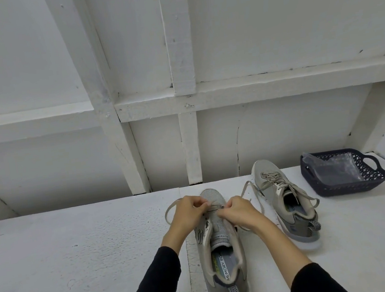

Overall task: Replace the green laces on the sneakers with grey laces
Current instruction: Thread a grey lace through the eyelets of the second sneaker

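Near shoe (219, 246): sits on the table (79, 256) right in front of me, toe pointing away, heel toward me. A grey lace (214, 207) crosses the lowest eyelets near the toe. Above that the eyelets look empty, tongue bare. So lacing here has only just begun.

My left hand (186, 213) pinches the lace at the left eyelet row, fingers curled tight on it. A loose length loops out past that hand onto the table. My right hand (237, 210) pinches the lace on the right side, thumb and fingertips closed on it. I think the tip is at an eyelet, but my fingers hide it.

Far shoe (288, 202): lies to the right, just beside the near one, not touching. Already laced up in grey, ends left loose and untied, one trailing toward the near shoe.

No green lace visible anywhere in view.

Basket (345, 172): dark, at far right, well apart from the shoes, clear plastic bag (329, 165) inside.

Judgement: one shoe done apart from tying, second at the first row. Remaining: thread upward row by row, even the ends.
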